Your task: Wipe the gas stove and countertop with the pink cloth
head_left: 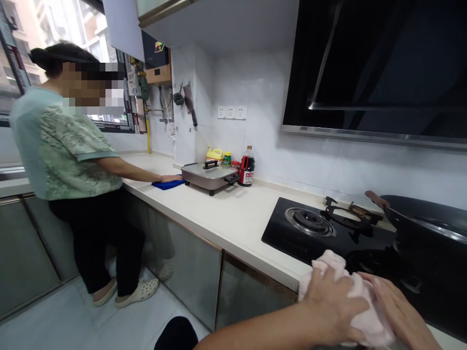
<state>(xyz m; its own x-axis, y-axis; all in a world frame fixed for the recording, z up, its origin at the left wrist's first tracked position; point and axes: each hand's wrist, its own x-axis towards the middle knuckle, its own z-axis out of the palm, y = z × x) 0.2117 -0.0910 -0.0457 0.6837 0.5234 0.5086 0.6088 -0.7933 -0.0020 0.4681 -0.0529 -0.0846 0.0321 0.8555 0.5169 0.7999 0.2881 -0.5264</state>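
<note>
At the lower right of the frame, a pale pink cloth (374,317) is held bunched at the front of a black stove (282,238), gripped by the curled fingers of the left hand (330,299) and clasped from its other side by the right hand (401,311). Left of centre, a blue cloth (165,185) is touched by another person's hand (172,178).

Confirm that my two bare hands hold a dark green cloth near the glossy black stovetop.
Wrong colour: your left hand and right hand hold a crumpled pale pink cloth, not a dark green one, as the head view shows. They are indeed near the glossy black stovetop.
</note>
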